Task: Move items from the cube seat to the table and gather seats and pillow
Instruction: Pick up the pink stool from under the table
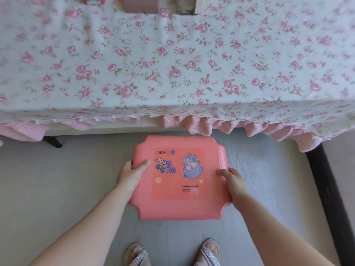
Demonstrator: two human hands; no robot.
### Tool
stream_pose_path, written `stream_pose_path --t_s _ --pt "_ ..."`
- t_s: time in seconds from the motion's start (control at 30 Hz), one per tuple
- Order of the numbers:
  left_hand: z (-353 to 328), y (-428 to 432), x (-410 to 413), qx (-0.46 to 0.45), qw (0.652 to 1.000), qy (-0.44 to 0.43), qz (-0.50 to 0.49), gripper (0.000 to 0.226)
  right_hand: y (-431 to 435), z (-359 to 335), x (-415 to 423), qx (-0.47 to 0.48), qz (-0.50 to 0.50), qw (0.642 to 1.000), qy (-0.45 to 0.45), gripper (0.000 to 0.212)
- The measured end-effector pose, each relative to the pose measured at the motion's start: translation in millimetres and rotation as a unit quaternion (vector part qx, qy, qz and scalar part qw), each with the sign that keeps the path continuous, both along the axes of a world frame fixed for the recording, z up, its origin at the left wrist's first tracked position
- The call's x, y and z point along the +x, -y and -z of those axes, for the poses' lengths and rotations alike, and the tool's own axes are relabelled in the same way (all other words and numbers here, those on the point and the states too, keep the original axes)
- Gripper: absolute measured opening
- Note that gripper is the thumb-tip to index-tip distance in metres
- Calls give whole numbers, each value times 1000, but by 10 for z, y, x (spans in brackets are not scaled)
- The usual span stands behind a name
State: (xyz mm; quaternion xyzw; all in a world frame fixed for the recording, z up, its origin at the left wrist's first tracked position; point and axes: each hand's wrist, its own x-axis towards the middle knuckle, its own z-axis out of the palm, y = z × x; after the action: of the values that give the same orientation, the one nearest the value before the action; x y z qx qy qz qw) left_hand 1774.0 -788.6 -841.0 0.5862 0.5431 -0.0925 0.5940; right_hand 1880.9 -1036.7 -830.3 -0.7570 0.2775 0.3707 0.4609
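You held the pink seat (172,206) in the lower centre of the frame, just before the covered surface (172,64). Your left hand (132,172) and right hand (231,180) each kept a closed grip on 1 side edge, probably to keep it level.

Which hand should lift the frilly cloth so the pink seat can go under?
Probably the right hand: the frill hangs low just past the pink seat on that side. The left hand grips the other edge and could steady it.
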Motion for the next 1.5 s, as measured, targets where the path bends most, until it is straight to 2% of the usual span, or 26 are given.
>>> stream_pose_path --t_s 0.1,0.17,0.27,0.47,0.5,0.6,0.7,0.93,1.03,1.17,1.5 --pt "-447 19 -239 -9 1000 -12 1 77 27 -486 -147 -10 -8 1000 -3 44" --pt "-719 12 -412 -14 1000 -14 -3 82 18 -801 -251 -15 -15 1000 -3 44" --pt "-1270 -14 -567 -13 1000 -15 -3 74 -14 -1297 -402 -16 -20 1000 -9 43" --pt "-2434 -123 -810 -7 1000 1 -7 38 -137 -2409 -663 -16 -15 1000 3 43" --pt "-2585 -152 -849 -4 1000 10 -8 36 -181 -2582 -701 -15 -18 1000 6 44" --pt "-3013 -303 -989 5 1000 19 -21 53 -336 -3034 -794 2 -33 999 21 48" --pt "-3342 -437 -1102 21 998 32 -41 52 -481 -3381 -811 15 -51 998 41 44" --pt "-3948 -489 -1515 47 995 53 -71 48 -646 -3911 -1021 56 -85 992 68 37" --pt "-4210 -561 -1757 66 992 62 -84 40 -778 -4149 -1193 68 -106 989 76 30" --pt "-4478 -759 -2077 86 989 61 -106 50 -1061 -4426 -1393 76 -141 983 90 25" --pt "-4824 -1687 -3320 105 976 72 -178 47 -2291 -4806 -2303 102 -223 964 106 50"
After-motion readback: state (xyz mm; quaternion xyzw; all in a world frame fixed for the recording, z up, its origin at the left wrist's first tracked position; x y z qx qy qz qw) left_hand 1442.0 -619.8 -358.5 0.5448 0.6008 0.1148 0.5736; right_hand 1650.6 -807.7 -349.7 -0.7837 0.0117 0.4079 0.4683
